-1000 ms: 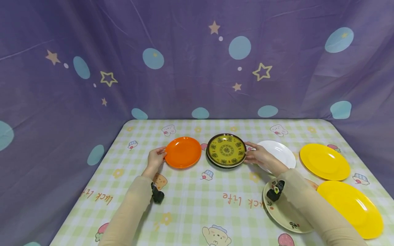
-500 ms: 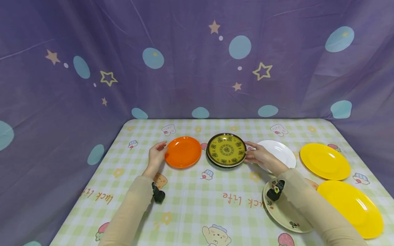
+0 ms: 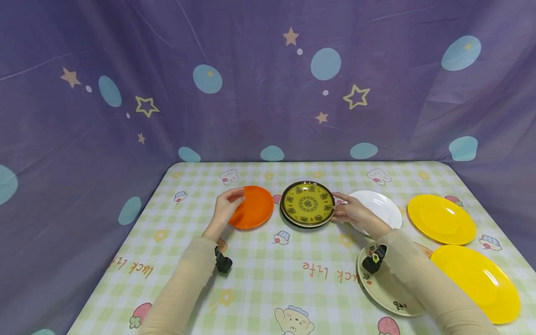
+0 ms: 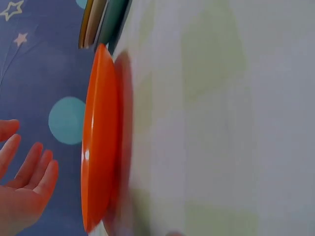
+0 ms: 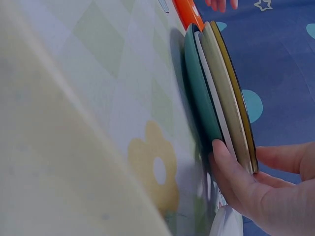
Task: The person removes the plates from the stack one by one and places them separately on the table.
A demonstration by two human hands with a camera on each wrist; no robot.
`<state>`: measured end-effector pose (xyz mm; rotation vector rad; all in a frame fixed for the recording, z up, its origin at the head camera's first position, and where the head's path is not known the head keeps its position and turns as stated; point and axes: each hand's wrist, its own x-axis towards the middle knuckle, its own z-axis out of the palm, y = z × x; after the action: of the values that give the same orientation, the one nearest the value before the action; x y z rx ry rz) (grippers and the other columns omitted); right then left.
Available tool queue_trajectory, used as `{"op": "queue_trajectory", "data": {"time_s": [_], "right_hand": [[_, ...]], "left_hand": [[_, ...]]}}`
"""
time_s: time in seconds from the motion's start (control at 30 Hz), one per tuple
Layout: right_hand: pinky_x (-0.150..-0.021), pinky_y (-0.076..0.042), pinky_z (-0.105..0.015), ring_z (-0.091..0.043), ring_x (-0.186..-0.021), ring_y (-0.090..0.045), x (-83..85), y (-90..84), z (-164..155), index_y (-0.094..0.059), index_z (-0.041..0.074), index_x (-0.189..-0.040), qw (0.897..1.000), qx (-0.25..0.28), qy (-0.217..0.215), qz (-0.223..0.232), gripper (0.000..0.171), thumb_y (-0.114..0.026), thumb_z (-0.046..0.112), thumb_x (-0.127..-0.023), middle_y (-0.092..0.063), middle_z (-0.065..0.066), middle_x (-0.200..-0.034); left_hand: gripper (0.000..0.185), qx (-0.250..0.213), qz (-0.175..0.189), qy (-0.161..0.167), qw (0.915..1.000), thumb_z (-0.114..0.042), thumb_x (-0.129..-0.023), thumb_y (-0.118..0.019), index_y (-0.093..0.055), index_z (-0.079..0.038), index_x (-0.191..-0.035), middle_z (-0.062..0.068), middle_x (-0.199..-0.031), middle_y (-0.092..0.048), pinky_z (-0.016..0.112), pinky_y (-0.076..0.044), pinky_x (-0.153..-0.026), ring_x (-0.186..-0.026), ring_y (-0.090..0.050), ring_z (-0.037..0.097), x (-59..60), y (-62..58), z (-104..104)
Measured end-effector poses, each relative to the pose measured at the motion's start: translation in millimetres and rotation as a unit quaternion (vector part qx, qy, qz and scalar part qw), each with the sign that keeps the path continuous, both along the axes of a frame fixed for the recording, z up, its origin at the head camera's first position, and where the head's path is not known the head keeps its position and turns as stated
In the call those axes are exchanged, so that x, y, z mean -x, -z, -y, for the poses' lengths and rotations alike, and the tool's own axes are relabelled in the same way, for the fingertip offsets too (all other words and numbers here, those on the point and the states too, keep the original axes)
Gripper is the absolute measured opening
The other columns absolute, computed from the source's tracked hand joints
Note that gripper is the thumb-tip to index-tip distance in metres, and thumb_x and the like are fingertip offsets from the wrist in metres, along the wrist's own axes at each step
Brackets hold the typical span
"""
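An orange plate (image 3: 253,212) lies flat on the checked tablecloth (image 3: 259,274). My left hand (image 3: 228,204) hovers over its left rim with straight fingers. In the left wrist view the left hand (image 4: 24,189) stands apart from the orange plate (image 4: 98,147) and holds nothing. Right of it sits a stack of plates (image 3: 307,204) topped by a yellow patterned plate with a dark rim. My right hand (image 3: 351,211) grips the stack's right edge. The right wrist view shows the right hand (image 5: 256,189) with the thumb under the stack (image 5: 221,88) and fingers over its top.
A white plate (image 3: 383,207) lies just behind my right hand. Two yellow plates (image 3: 441,218) (image 3: 477,284) and a cream printed plate (image 3: 383,291) lie at the right. A purple star curtain (image 3: 268,79) closes the table's back and sides.
My left hand let go of the orange plate's left rim, opened, and moved up and right over the plate. The right hand stayed on the stack.
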<state>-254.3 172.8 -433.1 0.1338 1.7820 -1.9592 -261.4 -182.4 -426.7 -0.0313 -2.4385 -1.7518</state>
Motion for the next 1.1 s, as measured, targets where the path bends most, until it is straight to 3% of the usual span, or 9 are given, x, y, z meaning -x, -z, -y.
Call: {"op": "queue_trajectory", "data": {"time_s": [0.23,0.57,0.87,1.1], "right_hand": [[-0.09,-0.043,-0.041,-0.016,-0.08,-0.06,-0.3,-1.1,1,-0.009,0.006,-0.142,1.0,0.0,0.0,-0.001,0.06,-0.035,-0.007,-0.089,-0.03,-0.033,-0.125],[-0.087,-0.047,-0.038,-0.015,-0.079,-0.06,0.3,0.8,-1,-0.011,0.006,-0.142,1.0,0.001,-0.001,-0.008,0.059,-0.035,-0.006,-0.089,-0.039,-0.024,-0.115],[-0.087,-0.046,-0.037,-0.014,-0.078,-0.06,-0.6,1.1,-1,-0.01,0.007,-0.142,1.0,-0.001,0.0,-0.002,0.06,-0.035,-0.006,-0.089,-0.033,-0.029,-0.122],[-0.086,-0.047,-0.036,-0.013,-0.075,-0.06,-0.1,0.1,2,-0.011,0.009,-0.142,1.0,-0.014,0.007,0.008,0.062,-0.038,-0.006,-0.089,-0.028,-0.031,-0.126]], "left_hand": [[0.028,0.0,-0.008,0.012,0.9999,-0.002,-0.079,-0.061,-0.061,0.003,-0.107,0.017,-0.101,-0.062,0.019,-0.047,-0.073,-0.089,-0.055,0.02,-0.5,0.5,-17],[0.03,0.025,0.021,0.039,0.9987,-0.006,-0.082,-0.06,-0.06,-0.002,-0.112,0.012,-0.108,-0.06,0.034,-0.046,-0.087,-0.099,-0.054,0.023,-0.8,2.2,-39],[0.033,0.017,0.057,0.06,0.9965,-0.008,-0.084,-0.058,-0.056,0.001,-0.116,0.014,-0.111,-0.058,0.03,-0.05,-0.08,-0.091,-0.056,0.023,0.7,4.7,-58],[0.035,0.006,0.059,0.079,0.9951,-0.002,-0.083,-0.055,-0.052,0.006,-0.117,0.021,-0.109,-0.056,0.03,-0.051,-0.078,-0.088,-0.058,0.027,2.3,8.4,-67]]}}
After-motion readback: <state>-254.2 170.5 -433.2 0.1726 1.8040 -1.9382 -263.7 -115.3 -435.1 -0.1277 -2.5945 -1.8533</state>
